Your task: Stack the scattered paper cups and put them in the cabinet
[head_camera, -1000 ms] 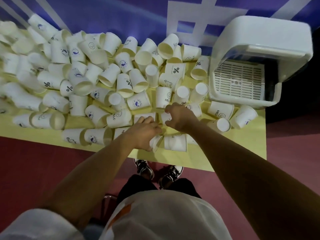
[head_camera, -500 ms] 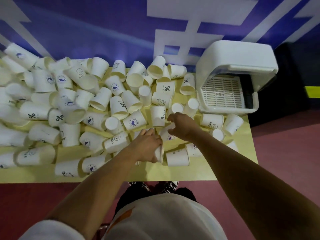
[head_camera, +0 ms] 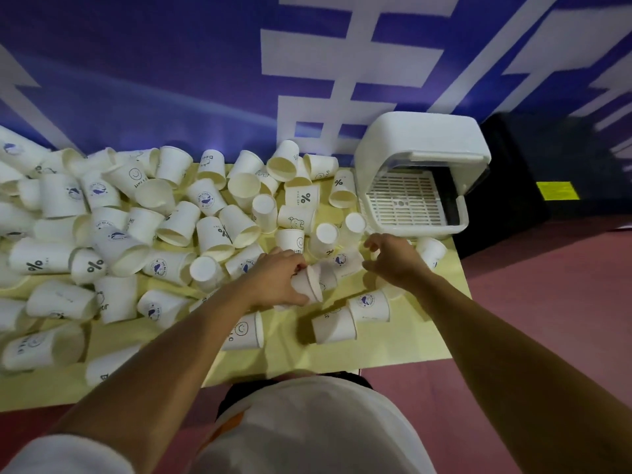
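Several white paper cups (head_camera: 178, 224) lie scattered on a yellow table (head_camera: 403, 340), most on their sides. My left hand (head_camera: 277, 278) grips a cup (head_camera: 307, 283) lying sideways, its mouth pointing right. My right hand (head_camera: 393, 258) hovers just right of it with fingers loosely curled, above a cup with a blue logo (head_camera: 345, 263); it holds nothing that I can see. The white cabinet (head_camera: 420, 176) stands at the table's back right, its door raised and a slotted tray visible inside.
A blue wall with white shapes runs behind the table. Red floor lies to the right and in front. A dark block (head_camera: 533, 186) with a yellow label sits right of the cabinet. Two cups (head_camera: 352, 316) lie near the front edge.
My view has tilted up and the table sits lower in frame. My left hand keeps its cup. My right hand has moved right, away from the left hand.
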`<act>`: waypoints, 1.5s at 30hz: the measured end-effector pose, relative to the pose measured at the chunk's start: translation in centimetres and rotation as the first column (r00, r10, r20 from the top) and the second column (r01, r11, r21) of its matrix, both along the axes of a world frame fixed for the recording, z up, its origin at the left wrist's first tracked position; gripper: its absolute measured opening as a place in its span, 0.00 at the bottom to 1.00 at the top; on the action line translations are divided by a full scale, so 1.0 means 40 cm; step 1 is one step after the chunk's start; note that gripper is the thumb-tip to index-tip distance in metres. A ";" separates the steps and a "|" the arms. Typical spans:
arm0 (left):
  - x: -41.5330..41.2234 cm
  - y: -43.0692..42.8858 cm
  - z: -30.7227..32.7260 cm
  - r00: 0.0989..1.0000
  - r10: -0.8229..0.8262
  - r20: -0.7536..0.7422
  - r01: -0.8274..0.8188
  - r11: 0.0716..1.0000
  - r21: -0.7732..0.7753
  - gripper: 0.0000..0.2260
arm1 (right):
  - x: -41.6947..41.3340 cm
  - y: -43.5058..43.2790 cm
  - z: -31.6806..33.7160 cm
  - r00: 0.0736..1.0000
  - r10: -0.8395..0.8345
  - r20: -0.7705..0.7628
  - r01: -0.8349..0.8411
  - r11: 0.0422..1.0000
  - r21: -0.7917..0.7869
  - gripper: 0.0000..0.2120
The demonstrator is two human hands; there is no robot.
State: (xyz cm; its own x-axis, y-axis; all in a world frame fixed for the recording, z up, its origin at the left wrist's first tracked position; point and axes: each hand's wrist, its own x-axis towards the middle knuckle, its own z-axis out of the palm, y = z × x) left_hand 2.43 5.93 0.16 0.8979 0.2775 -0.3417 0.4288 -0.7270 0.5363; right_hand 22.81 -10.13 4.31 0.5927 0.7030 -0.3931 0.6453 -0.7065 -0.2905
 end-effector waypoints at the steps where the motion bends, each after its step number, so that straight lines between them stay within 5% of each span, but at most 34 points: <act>1: 0.013 -0.001 0.007 1.000 0.025 0.013 -0.025 1.000 -0.013 0.31 | 0.008 -0.006 0.002 1.000 -0.002 0.001 0.002 1.000 0.014 0.20; 14: 0.238 -0.116 0.058 0.962 0.273 0.016 -0.259 0.928 -0.267 0.29 | 0.189 -0.218 -0.034 0.990 -0.130 -0.056 0.130 0.991 0.010 0.22; 24: 0.362 -0.219 0.041 0.960 0.279 0.028 -0.258 0.917 -0.304 0.33 | 0.212 -0.376 -0.155 0.932 -0.284 -0.225 0.227 0.942 -0.246 0.43; 35: 0.388 -0.234 0.025 0.954 0.298 0.031 -0.273 0.906 -0.324 0.32 | 0.140 -0.379 -0.219 0.930 -0.209 -0.303 0.136 0.960 -0.245 0.30; 45: 0.434 -0.184 0.080 0.949 0.301 0.089 -0.255 0.905 -0.341 0.33 | 0.299 -0.352 -0.070 0.902 -0.347 -0.256 0.329 0.938 -0.108 0.29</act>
State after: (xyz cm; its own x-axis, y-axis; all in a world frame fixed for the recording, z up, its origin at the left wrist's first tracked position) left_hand 19.80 -1.41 3.37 0.8445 0.4185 -0.3341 0.4939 -0.3675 0.7881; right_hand 34.77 -24.19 1.51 0.6573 0.4488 -0.6055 0.2688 -0.8901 -0.3680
